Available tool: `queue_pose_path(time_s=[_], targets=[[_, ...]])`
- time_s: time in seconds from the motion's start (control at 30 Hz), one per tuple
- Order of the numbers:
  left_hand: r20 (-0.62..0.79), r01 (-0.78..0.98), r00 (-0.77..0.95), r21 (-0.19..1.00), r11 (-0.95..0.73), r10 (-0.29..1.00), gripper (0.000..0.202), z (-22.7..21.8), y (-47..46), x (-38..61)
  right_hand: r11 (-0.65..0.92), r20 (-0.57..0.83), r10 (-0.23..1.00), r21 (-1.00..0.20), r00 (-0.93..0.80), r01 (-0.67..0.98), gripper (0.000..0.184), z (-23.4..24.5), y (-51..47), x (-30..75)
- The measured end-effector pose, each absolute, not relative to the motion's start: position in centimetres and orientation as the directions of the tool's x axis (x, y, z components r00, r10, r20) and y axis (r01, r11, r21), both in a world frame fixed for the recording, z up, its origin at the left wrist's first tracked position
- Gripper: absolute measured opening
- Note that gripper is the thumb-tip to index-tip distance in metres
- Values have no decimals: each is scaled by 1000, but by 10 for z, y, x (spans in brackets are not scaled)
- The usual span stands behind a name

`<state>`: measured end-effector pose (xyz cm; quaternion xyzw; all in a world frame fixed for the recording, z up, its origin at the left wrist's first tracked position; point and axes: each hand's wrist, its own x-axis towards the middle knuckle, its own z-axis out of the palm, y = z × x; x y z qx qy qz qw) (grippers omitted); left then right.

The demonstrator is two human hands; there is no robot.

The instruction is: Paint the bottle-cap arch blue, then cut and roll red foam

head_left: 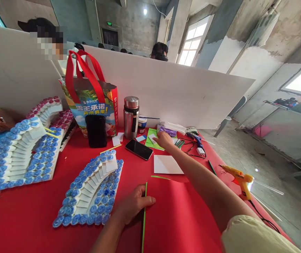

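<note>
left grip (139,202) pinches red sheet (178,214); right grip (165,139) is at white slip (152,139), hold unclear; bag (90,108) reads "雪王承诺 真茶真果!"

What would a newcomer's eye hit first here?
Probably the two blue-flowered pieces on the red table's left side, then the bright bag standing behind them. Up front, the left hand grips a red sheet; farther back, the right hand is at a white card.

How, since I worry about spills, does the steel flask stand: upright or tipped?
Upright: the steel flask stands base-down on the red table, its silver lid on top.
</note>
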<state>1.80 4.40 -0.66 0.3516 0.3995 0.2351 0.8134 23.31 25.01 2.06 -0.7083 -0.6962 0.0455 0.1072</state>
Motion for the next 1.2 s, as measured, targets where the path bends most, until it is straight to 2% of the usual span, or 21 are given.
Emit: queue_pose_path(time_s=[0.1,0.23,0.3,0.4,0.57,0.67,0.8,0.93,1.03,1.1,1.2], targets=[[-477,-110,589,752,649,652,48,-8,44,17,9,209,978,-171,27,985,23,27,246,237],[-468,-120,587,757,642,661,49,-12,44,16,-44,365,927,-119,85,992,45,45,252,270],[-473,-119,588,752,649,656,51,-12,43,15,-114,357,926,-42,122,993,58,50,262,294],[-476,-119,587,749,652,655,53,-8,44,15,-102,275,957,12,95,995,72,48,277,325],[-339,-233,644,768,597,686,51,11,45,21,12,154,988,51,-20,999,65,34,296,347],[-343,-232,577,801,552,741,54,15,46,25,58,115,991,59,-65,997,52,34,298,355],[-351,-142,435,883,448,829,57,8,46,30,47,117,992,77,-55,996,35,42,292,366],[-136,109,224,987,114,965,43,2,44,30,21,121,992,84,-31,996,36,42,284,370],[91,341,85,933,-115,992,42,7,38,28,23,131,991,69,-32,997,50,33,281,368],[230,411,17,886,-217,973,39,18,33,29,23,141,990,52,-30,998,56,28,281,367],[339,450,22,837,-312,941,30,43,39,38,9,157,987,21,-12,1000,46,25,281,367]])
